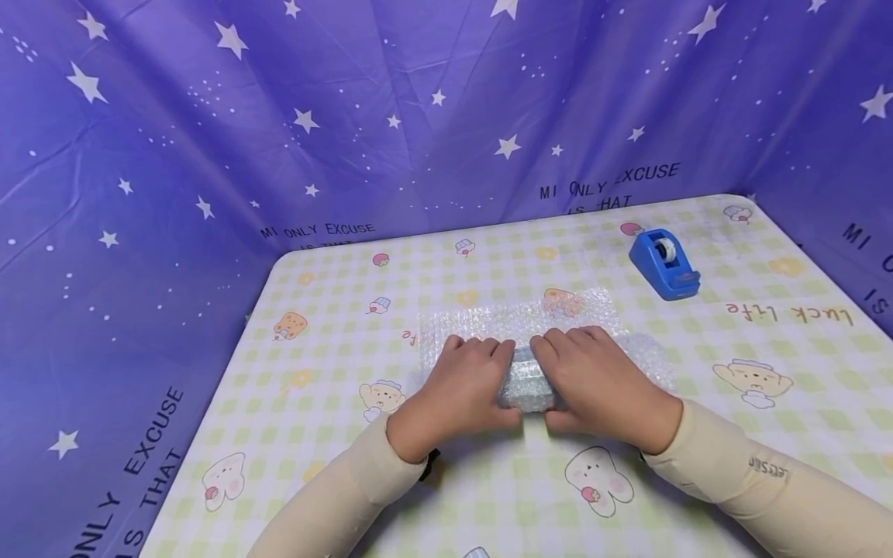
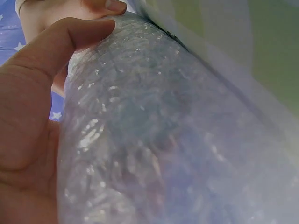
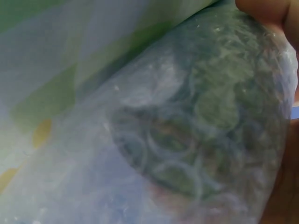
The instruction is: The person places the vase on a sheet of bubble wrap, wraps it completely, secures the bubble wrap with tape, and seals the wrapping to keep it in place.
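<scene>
Your cream sleeves (image 1: 781, 488) lead to your left hand (image 1: 460, 391) and right hand (image 1: 600, 384), both curled round the bubble-wrapped roll (image 1: 529, 384) on the table (image 1: 275, 434), its long axis left to right, neither nearer.

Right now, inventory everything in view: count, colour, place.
Table: one, white-green checked, spanning the foreground
Bubble wrap: one bundle, clear, near table's centre
Wrapped contents: count unclear, greenish, inside the wrap
Tape dispenser: one, blue, table's far right
Tape roll: one, white, in dispenser
Starry backdrop: one, purple, around the table
Black object: one, black, by left sleeve
Left hand: one, bare, gripping wrap's left side
Right hand: one, bare, gripping wrap's right side
Sleeves: two, cream, on forearms
</scene>
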